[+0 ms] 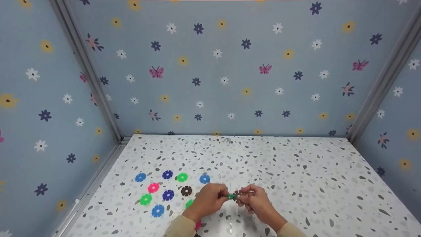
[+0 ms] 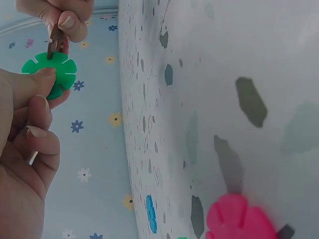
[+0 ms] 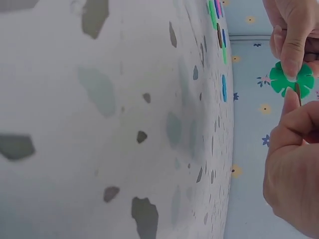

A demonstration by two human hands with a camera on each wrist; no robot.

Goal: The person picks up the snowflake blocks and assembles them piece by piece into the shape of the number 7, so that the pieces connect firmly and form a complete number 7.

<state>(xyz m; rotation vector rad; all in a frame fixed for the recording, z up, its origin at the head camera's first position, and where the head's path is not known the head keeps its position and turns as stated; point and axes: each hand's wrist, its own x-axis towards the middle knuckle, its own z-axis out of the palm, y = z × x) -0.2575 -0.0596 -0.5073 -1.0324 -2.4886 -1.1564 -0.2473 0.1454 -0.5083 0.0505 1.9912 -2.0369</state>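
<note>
My left hand (image 1: 210,199) pinches a green notched disc (image 2: 62,69) between thumb and fingers, above the table. Facing it, my right hand (image 1: 258,200) pinches a brown notched disc (image 1: 237,197). The two discs meet at their edges, the brown one standing crosswise to the green in the left wrist view (image 2: 54,42). In the right wrist view the green disc (image 3: 289,79) shows its slotted, petal-like rim, while the brown disc (image 3: 297,92) appears edge-on and is mostly covered by the right fingers.
Several loose notched discs lie left of the hands, among them a pink disc (image 1: 153,188), a dark blue disc (image 1: 168,195), a brown disc (image 1: 186,191) and a light blue disc (image 1: 158,210). Flower-patterned panels (image 1: 230,65) wall the speckled table (image 1: 312,181) at the back and sides.
</note>
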